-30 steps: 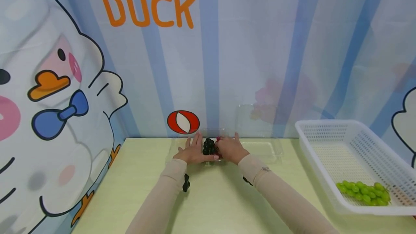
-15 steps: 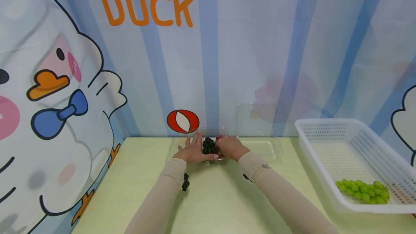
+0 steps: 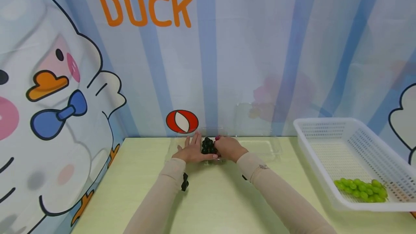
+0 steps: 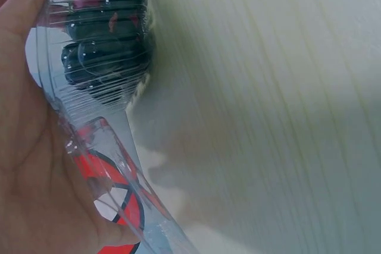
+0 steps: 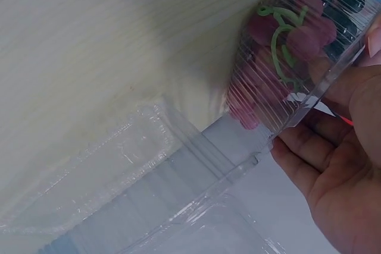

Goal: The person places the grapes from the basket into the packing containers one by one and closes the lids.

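Dark grapes below orange "DUCK" lettering, our left hand spread, our right hand mostly hiding red grapes from the head view, its grip we cannot tell

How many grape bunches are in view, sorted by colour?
Green: 1, the green bunch in the white basket
Dark: 1, the dark bunch in a clear box
Pinkish red: 1, the pinkish-red bunch, beside the dark one in that same box
Total: 3
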The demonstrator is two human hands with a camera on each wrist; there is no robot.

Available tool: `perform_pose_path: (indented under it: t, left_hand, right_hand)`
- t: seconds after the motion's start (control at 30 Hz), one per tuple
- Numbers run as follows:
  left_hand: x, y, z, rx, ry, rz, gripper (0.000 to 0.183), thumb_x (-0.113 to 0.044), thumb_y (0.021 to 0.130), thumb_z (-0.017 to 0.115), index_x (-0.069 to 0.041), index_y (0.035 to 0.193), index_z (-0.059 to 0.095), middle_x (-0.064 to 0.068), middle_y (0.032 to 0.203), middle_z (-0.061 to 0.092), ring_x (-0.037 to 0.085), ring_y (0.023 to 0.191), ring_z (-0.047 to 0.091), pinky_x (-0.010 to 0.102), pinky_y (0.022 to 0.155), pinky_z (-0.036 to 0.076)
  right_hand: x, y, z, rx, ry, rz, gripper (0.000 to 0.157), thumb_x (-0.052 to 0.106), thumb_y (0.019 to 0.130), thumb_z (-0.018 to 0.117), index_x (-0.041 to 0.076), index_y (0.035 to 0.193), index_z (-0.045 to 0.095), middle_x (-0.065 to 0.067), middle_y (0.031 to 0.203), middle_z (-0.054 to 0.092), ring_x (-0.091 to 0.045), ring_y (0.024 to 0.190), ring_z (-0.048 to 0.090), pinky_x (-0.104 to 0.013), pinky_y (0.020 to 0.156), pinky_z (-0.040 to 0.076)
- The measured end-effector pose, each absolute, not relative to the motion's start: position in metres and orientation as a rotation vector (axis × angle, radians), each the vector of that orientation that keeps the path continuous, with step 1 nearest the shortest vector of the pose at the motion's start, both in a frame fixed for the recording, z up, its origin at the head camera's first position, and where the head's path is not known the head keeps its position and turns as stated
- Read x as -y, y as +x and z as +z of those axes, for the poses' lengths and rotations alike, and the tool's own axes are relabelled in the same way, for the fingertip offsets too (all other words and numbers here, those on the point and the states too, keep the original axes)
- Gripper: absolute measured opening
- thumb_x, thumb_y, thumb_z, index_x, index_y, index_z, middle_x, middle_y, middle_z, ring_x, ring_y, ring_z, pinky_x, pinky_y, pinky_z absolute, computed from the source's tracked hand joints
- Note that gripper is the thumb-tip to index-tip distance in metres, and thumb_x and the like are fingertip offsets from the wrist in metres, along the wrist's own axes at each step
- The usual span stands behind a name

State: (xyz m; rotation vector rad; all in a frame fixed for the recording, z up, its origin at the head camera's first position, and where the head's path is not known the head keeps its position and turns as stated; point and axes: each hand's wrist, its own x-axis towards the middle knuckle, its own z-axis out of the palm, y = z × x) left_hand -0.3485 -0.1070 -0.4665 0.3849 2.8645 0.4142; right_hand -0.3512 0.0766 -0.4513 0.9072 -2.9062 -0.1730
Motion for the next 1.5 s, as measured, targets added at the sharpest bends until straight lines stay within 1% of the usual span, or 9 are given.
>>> perform_pose_path:
  t: [0.17, 0.2, 0.27, 0.37, 0.53, 0.8, 1.07, 1.33, 1.5]
  left_hand:
    - [0.1067, -0.3482, -0.4672, -2.872, 0.391, 0.413, 0.127, -0.092, 0.067, 0.043, -0.016, 0.155, -0.007, 0.001, 0.162, -0.012, 0.041, 0.147, -0.004, 0.077, 0.103, 0.008]
    - [0.1067, -0.3477, -0.4671, -2.874, 0.395, 0.417, 0.126, -0.091, 0.067, 0.043, -0.015, 0.155, -0.006, 0.001, 0.162, -0.012, 0.041, 0.147, -0.004, 0.077, 0.103, 0.008]
    - [0.1065, -0.3468, -0.4668, -2.877, 0.399, 0.420, 0.126, -0.091, 0.068, 0.044, -0.015, 0.155, -0.006, 0.002, 0.162, -0.011, 0.041, 0.147, -0.003, 0.077, 0.103, 0.007]
    - [0.1065, -0.3459, -0.4665, -2.880, 0.405, 0.436, 0.125, -0.090, 0.068, 0.045, -0.014, 0.155, -0.004, 0.003, 0.162, -0.009, 0.042, 0.146, -0.002, 0.077, 0.103, 0.007]
    - [0.1066, -0.3466, -0.4663, -2.885, 0.407, 0.440, 0.125, -0.089, 0.069, 0.045, -0.014, 0.156, -0.003, 0.003, 0.162, -0.009, 0.042, 0.147, -0.001, 0.077, 0.103, 0.007]
    - [0.1067, -0.3491, -0.4649, -2.891, 0.404, 0.437, 0.126, -0.090, 0.068, 0.045, -0.015, 0.155, -0.005, 0.002, 0.162, -0.009, 0.041, 0.147, -0.002, 0.075, 0.105, 0.006]
    - [0.1067, -0.3483, -0.4699, -2.883, 0.395, 0.439, 0.127, -0.091, 0.066, 0.046, -0.015, 0.155, -0.005, 0.002, 0.162, -0.010, 0.041, 0.147, -0.003, 0.076, 0.104, 0.005]
    - [0.1061, -0.3482, -0.4715, -2.890, 0.385, 0.428, 0.127, -0.091, 0.066, 0.045, -0.016, 0.155, -0.005, 0.001, 0.162, -0.011, 0.040, 0.147, -0.003, 0.075, 0.106, 0.005]
    - [0.1067, -0.3485, -0.4690, -2.891, 0.386, 0.434, 0.127, -0.090, 0.066, 0.046, -0.015, 0.156, -0.004, 0.002, 0.162, -0.010, 0.041, 0.147, -0.001, 0.076, 0.105, 0.006]
  right_hand:
    - [-0.0772, -0.3516, -0.4504, 2.922, 0.915, -0.142, 0.034, 0.041, 0.077, 0.079, 0.010, 0.088, 0.071, -0.005, 0.085, 0.070, -0.023, 0.083, 0.069, -0.038, 0.076, 0.057]
    - [-0.0776, -0.3505, -0.4498, 2.897, 0.932, -0.148, 0.033, 0.040, 0.076, 0.080, 0.010, 0.086, 0.070, -0.005, 0.083, 0.069, -0.022, 0.080, 0.068, -0.037, 0.074, 0.057]
    - [-0.0777, -0.3504, -0.4501, 2.890, 0.941, -0.154, 0.033, 0.039, 0.076, 0.081, 0.009, 0.086, 0.070, -0.006, 0.082, 0.069, -0.023, 0.079, 0.068, -0.037, 0.074, 0.057]
    - [-0.0775, -0.3492, -0.4505, 2.868, 0.947, -0.176, 0.033, 0.037, 0.077, 0.081, 0.008, 0.086, 0.070, -0.007, 0.081, 0.069, -0.023, 0.078, 0.068, -0.037, 0.073, 0.057]
    - [-0.0758, -0.3486, -0.4498, 2.898, 0.918, -0.177, 0.031, 0.036, 0.079, 0.079, 0.009, 0.091, 0.071, -0.006, 0.084, 0.070, -0.022, 0.081, 0.068, -0.037, 0.078, 0.056]
    - [-0.0745, -0.3518, -0.4472, 2.913, 0.911, -0.210, 0.037, 0.043, 0.078, 0.078, 0.010, 0.093, 0.072, -0.005, 0.087, 0.070, -0.021, 0.084, 0.068, -0.036, 0.082, 0.055]
    - [-0.0757, -0.3507, -0.4514, 2.911, 0.933, -0.154, 0.023, 0.032, 0.079, 0.079, 0.011, 0.086, 0.072, -0.003, 0.080, 0.068, -0.020, 0.080, 0.066, -0.035, 0.078, 0.056]
    - [-0.0757, -0.3506, -0.4522, 2.898, 0.930, -0.167, 0.026, 0.032, 0.077, 0.081, 0.010, 0.088, 0.072, -0.003, 0.081, 0.069, -0.019, 0.079, 0.067, -0.035, 0.077, 0.056]
    - [-0.0755, -0.3491, -0.4479, 2.894, 0.944, -0.167, 0.025, 0.033, 0.077, 0.081, 0.011, 0.086, 0.073, -0.003, 0.079, 0.069, -0.020, 0.078, 0.067, -0.035, 0.076, 0.057]
